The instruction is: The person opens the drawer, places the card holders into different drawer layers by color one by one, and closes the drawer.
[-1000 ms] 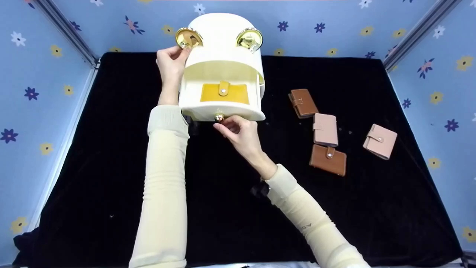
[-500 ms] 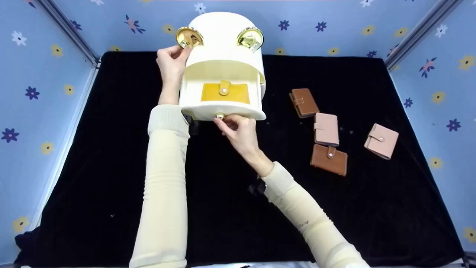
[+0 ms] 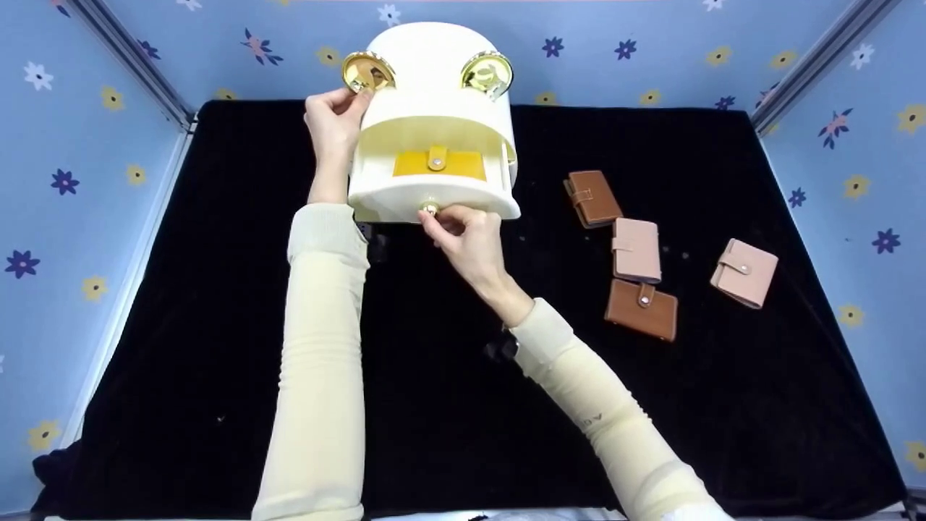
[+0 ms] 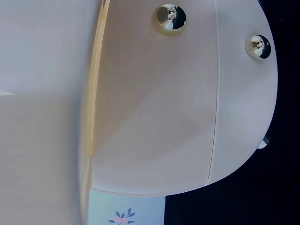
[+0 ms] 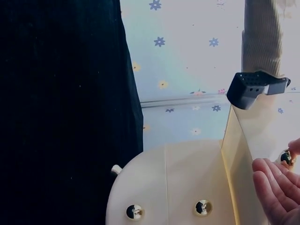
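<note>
A white drawer box point(image 3: 434, 72) with two gold discs point(image 3: 367, 71) stands at the back of the table. Its drawer point(image 3: 398, 199) is partly pulled out and contains a yellow card wallet point(image 3: 463, 165) with a snap strap. My left hand point(image 3: 335, 126) holds the box's left side, thumb by the left gold disc; its other fingers are mostly hidden. At the drawer front, my right hand point(image 3: 470, 242) pinches the gold knob point(image 3: 430, 208). The right wrist view also catches that hand's fingers point(image 5: 274, 185) beside the knob. Gold studs point(image 4: 171, 18) dot the box's face in the left wrist view.
To the right on the black cloth point(image 3: 448, 420) lie a brown wallet point(image 3: 597, 199), a pink wallet point(image 3: 636, 250), a second brown wallet point(image 3: 640, 311) and another pink wallet point(image 3: 745, 273). Blue flowered walls point(image 3: 651, 51) enclose the back and sides.
The drawer has slid partway back into the box, my right hand moving with its knob. Less of the yellow wallet shows above the drawer front. My left hand has stayed in place.
</note>
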Tool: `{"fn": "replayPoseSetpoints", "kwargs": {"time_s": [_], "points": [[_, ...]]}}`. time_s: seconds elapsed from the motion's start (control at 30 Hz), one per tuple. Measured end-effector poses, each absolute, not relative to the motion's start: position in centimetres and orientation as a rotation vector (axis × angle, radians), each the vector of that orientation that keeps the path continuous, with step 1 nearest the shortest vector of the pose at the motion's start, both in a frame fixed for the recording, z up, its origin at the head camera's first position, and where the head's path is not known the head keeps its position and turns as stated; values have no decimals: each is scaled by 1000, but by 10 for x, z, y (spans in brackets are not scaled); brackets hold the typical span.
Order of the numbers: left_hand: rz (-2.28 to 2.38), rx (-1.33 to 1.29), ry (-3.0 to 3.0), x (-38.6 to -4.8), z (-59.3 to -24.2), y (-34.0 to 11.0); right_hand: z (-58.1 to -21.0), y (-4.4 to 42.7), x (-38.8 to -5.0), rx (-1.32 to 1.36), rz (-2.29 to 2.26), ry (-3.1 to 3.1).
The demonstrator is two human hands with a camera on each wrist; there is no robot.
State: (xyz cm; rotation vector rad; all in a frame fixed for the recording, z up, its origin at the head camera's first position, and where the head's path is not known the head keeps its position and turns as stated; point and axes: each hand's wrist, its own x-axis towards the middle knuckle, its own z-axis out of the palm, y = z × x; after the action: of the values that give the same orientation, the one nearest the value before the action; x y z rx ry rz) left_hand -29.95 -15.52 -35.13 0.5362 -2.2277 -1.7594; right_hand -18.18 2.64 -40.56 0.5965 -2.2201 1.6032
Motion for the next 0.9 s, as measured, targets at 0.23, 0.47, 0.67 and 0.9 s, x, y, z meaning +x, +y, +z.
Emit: {"fn": "replayPoseSetpoints", "kwargs": {"time_s": [0.23, 0.47, 0.67, 0.9], "points": [[-1750, 526, -2232, -299, -351, -155, -407, 25, -197, 561, 1568, -2263], [-1761, 528, -2225, -299, -351, -155, -404, 23, -211, 508, 1540, -2331], [-1758, 528, -2233, -299, -353, -156, -402, 21, -223, 470, 1465, -2399], [-1752, 526, -2238, -300, -353, -156, -399, 20, -238, 433, 1437, -2438]]}}
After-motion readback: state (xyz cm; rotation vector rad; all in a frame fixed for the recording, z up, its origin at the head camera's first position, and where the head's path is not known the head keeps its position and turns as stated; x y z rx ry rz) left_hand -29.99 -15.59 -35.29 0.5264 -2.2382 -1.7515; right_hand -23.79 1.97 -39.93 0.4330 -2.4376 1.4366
